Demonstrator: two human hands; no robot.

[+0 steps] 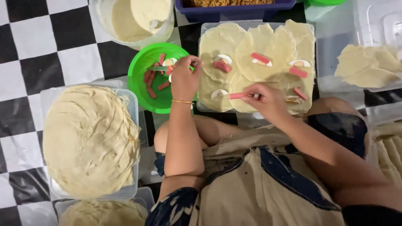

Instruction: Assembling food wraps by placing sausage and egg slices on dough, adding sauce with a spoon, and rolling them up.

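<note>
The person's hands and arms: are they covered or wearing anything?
Both hands are bare, with no gloves. The left hand has a thin gold-coloured bracelet at the wrist. The right hand shows no ring or band that I can make out. Both forearms are uncovered; beige cloth with dark blue patches lies below them.

Glossy green plastic bowl (144, 81); matt, wrinkled dough sheets (90, 140); clear plastic tray (203, 29); smooth checkered floor covering (37, 46)

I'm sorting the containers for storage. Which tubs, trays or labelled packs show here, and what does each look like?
No labels or screens show.
Green bowl: round, under the left hand.
Clear tray: rectangular, beneath the right hand.
Clear tub: left, holds stacked wrappers.
Blue tub: top edge.
</note>
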